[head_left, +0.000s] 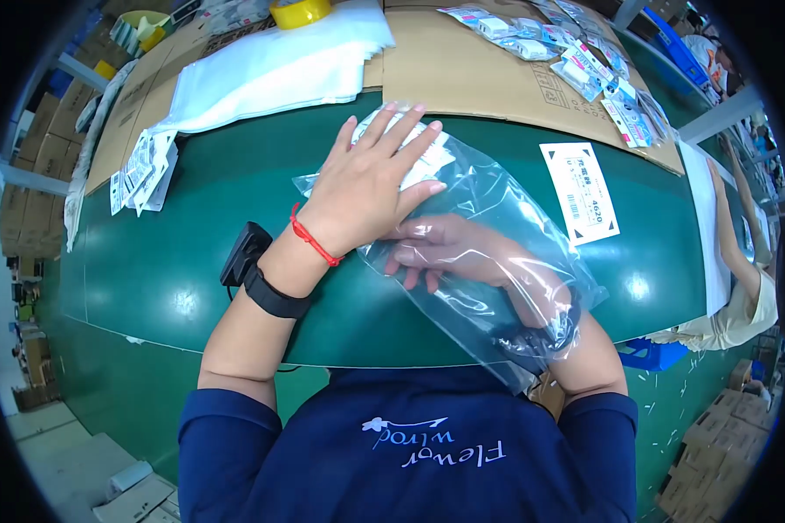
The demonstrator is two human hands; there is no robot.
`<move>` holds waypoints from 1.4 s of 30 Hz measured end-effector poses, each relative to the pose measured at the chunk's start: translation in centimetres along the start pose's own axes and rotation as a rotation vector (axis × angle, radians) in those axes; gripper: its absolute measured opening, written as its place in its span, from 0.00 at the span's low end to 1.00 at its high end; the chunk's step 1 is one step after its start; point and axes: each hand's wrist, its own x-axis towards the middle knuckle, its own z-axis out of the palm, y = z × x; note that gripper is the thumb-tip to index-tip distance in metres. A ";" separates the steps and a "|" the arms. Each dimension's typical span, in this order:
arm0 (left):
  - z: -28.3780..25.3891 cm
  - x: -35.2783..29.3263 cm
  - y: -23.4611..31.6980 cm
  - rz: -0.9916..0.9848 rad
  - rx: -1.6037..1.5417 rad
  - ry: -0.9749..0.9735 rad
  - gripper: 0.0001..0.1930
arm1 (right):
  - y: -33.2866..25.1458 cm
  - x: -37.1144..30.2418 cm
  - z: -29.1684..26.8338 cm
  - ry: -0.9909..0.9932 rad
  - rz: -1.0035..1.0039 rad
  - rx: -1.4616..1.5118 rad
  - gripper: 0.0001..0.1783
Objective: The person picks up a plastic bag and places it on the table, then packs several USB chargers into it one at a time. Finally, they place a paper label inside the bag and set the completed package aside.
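Note:
A large clear plastic bag (497, 187) lies across the green table in front of me. My left hand (366, 174) rests palm down on its far end, fingers spread, and wears a red cord bracelet. Beneath that hand, a white printed label (432, 161) shows through the film. My right hand (445, 248) is inside the bag, with the film over it and the forearm; its fingers are loosely bent and apart, and nothing shows in them. A white printed card (580, 193) lies to the right of the bag.
Cardboard (462, 74) covers the far side, bearing a stack of clear bags (270, 78), yellow tape (301, 12) and several small packaged items (576, 65). Tags (146, 170) lie at the left. A black device (246, 253) sits by my left wrist. Another person's arm (733, 231) is at the right.

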 end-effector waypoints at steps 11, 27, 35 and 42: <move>0.1 -1.5 -3.9 -0.191 0.282 0.098 0.32 | 1.1 -9.4 -3.8 0.382 -0.042 0.051 0.33; 3.3 -1.0 9.4 0.222 -0.251 -0.154 0.35 | 1.7 -19.7 -6.1 0.528 0.380 -0.377 0.16; 3.9 -0.1 10.0 0.328 -0.360 -0.120 0.33 | -1.8 -17.3 -8.9 0.727 0.113 -0.505 0.17; 4.5 -0.2 10.3 0.342 -0.366 -0.018 0.32 | -6.0 -13.7 -24.9 1.563 -0.401 -1.258 0.36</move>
